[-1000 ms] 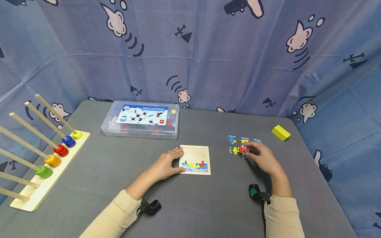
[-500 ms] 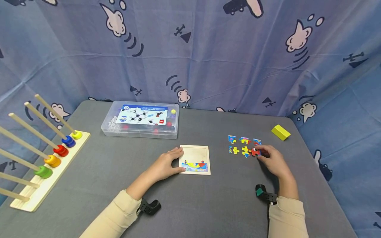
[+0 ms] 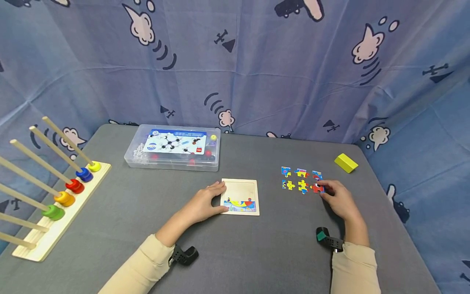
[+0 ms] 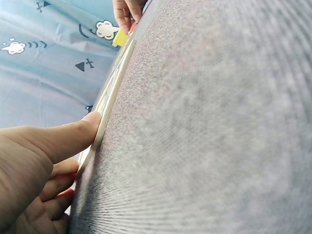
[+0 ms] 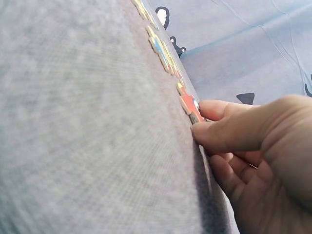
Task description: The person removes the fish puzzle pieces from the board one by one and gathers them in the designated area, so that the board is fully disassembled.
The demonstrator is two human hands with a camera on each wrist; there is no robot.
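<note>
In the head view my left hand point(image 3: 203, 205) holds the left side of a square wooden puzzle board point(image 3: 239, 187), which lies flat. Its thumb is at the near left corner and its fingers at the far left one. A strip of fitted picture pieces point(image 3: 240, 206) fills the board's near part. Over to the right, my right hand point(image 3: 340, 200) pinches a red puzzle piece point(image 3: 316, 188) with a printed eye between thumb and index finger, at table level. The right wrist view shows this red piece point(image 5: 187, 101) at the fingertips, partly hidden by them.
Several loose pieces lie in two rows, among them a yellow one point(image 3: 302, 186) left of the red piece. A yellow block point(image 3: 346, 163) is behind, right. A clear plastic case point(image 3: 172, 162) stands at the back; a wooden peg stand point(image 3: 66, 220) with coloured rings is at far left.
My right hand has moved right with the red piece, from over the middle of the loose pieces to the near row's right end. The left hand keeps its place on the board.
</note>
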